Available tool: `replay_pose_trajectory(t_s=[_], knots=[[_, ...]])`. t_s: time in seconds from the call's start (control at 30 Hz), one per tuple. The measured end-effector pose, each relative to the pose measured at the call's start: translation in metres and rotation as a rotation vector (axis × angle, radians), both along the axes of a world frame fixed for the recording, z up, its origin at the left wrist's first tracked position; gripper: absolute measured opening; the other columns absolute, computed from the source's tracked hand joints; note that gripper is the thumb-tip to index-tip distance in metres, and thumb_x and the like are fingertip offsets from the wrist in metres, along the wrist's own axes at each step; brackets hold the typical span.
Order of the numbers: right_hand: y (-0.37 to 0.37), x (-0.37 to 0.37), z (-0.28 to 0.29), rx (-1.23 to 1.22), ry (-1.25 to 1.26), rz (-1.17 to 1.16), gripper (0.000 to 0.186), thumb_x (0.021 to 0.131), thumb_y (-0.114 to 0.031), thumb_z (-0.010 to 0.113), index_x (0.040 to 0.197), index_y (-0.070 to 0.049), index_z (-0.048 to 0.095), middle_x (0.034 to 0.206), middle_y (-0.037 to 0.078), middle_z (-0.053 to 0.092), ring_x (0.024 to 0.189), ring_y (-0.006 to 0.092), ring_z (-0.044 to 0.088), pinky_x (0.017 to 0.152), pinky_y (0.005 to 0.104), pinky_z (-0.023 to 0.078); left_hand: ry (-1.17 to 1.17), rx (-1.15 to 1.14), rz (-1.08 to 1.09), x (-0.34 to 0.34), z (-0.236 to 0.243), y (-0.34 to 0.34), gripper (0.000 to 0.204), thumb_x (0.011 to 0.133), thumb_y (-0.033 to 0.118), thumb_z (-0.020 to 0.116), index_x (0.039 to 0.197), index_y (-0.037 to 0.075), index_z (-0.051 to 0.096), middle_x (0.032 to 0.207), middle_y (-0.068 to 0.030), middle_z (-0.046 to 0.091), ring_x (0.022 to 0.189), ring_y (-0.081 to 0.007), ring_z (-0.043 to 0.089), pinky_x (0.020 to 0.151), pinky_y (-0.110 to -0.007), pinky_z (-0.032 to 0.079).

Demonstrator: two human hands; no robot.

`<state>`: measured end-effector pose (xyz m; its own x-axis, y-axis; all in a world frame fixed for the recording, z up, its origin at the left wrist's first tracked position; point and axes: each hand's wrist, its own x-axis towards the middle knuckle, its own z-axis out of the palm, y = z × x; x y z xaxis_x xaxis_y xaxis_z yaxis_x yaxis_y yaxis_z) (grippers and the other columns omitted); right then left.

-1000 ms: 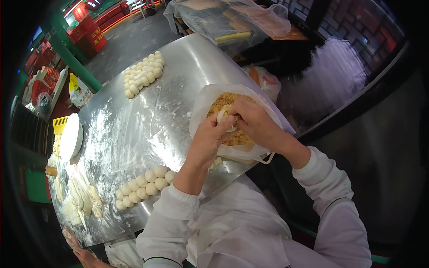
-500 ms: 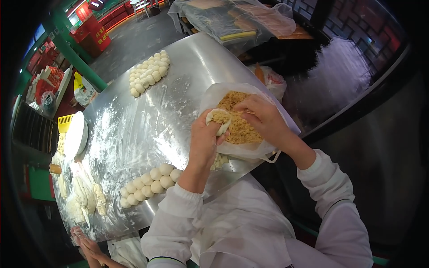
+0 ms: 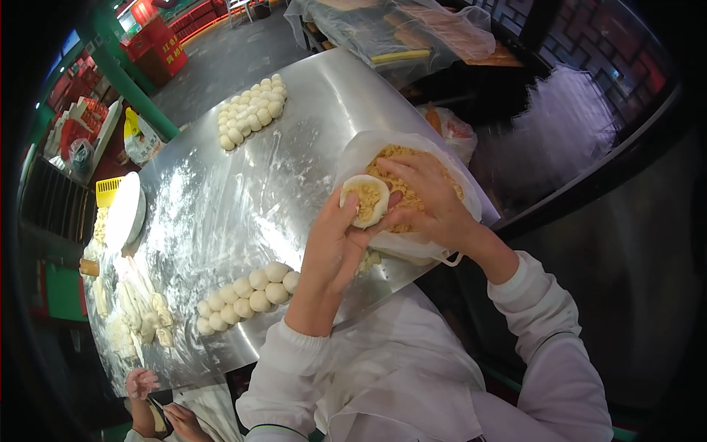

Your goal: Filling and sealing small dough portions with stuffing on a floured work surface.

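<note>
My left hand cradles an open white dough round with crumbly yellow filling in its middle. Just right of it, my right hand has its fingers spread over a white plastic bag of the same filling, its lower fingers close beside the dough. The bag lies on a flour-dusted steel table at its right end. Double rows of dough balls lie by the near edge, left of my left forearm.
A batch of small dough pieces lies at the back. At left are a white bowl, yellow basket, wooden rod and dough strips. A co-worker's hands are at lower left. A plastic-covered rack stands beyond.
The dough round has come away from the filling, held more upright to my view in my left hand. My right hand has shifted, fingers spreading. The co-worker's hands have moved apart.
</note>
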<state>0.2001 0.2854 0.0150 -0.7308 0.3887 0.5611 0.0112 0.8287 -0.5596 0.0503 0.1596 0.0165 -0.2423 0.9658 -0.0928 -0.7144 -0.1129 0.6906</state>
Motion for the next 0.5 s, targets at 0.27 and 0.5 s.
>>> replay_pose_trajectory(t_s=[0.27,0.5], knots=[[-0.050,-0.029,-0.008,-0.110,0.025,0.163,0.046,0.094,-0.024,0.068,0.130,0.000,0.052,0.129,0.020,0.057,0.117,0.0367,0.055,0.101,0.0452,0.044,0.238,-0.131,0.045,0.004,-0.014,-0.038,0.033,0.101,0.009,0.045,0.130,-0.005,0.055,0.118,-0.0090,0.063,0.104,-0.0141,0.063,0.087,-0.027,0.051],[-0.075,-0.048,0.001,-0.565,-0.061,0.254,0.029,0.096,-0.017,0.062,0.119,0.000,0.058,0.115,0.017,0.064,0.110,0.0358,0.059,0.096,0.0444,0.046,0.278,-0.199,0.108,-0.002,-0.027,-0.072,0.031,0.104,0.023,0.052,0.122,0.000,0.063,0.104,-0.0004,0.065,0.088,-0.0071,0.060,0.077,-0.023,0.048]])
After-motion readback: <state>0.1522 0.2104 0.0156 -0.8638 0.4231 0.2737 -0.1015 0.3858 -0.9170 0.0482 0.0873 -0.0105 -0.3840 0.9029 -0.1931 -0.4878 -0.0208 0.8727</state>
